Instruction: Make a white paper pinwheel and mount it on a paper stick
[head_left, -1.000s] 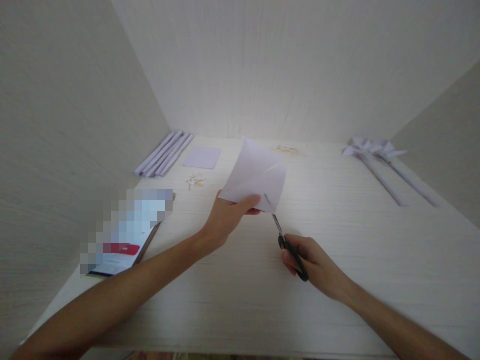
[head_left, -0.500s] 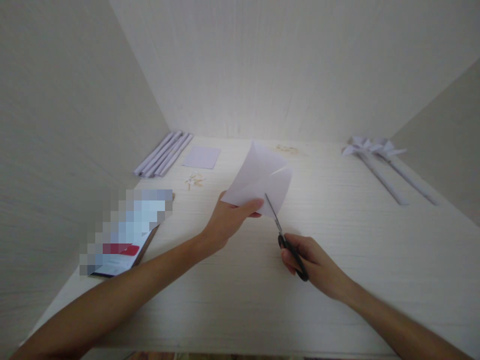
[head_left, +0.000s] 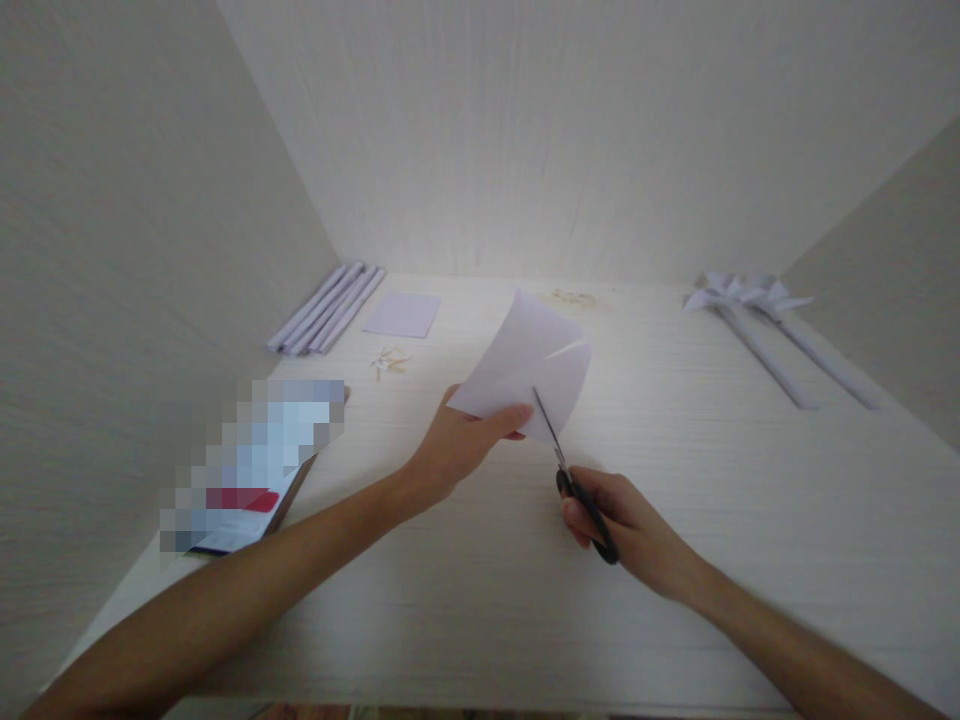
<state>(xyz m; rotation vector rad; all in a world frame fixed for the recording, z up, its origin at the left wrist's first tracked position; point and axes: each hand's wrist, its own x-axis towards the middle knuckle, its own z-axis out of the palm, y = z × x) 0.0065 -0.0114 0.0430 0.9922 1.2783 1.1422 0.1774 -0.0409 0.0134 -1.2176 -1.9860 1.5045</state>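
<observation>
Pinched at its near left edge by my left hand [head_left: 469, 440], a pale lilac square of paper [head_left: 525, 350] is held tilted above the table. A slit shows as a light streak in its upper right part. My right hand [head_left: 619, 515] is closed round the black handles of a pair of scissors [head_left: 555, 435]. One blade lies over the paper's near edge, pointing up and left toward the middle; the other blade is mostly hidden behind the sheet. My left thumb rests on top of the paper, close to the blade.
Several rolled paper tubes [head_left: 326, 308] lie at the back left beside a flat lilac paper square [head_left: 403, 314]. Small sticks [head_left: 390, 362] lie in front of it, more bits [head_left: 576, 299] behind. A tablet [head_left: 240, 525] is at left. Two paper pinwheels [head_left: 750, 295] on tubes lie right.
The paper has shifted slightly right and toward me, together with my left fingers. My right hand and the scissors have barely moved.
</observation>
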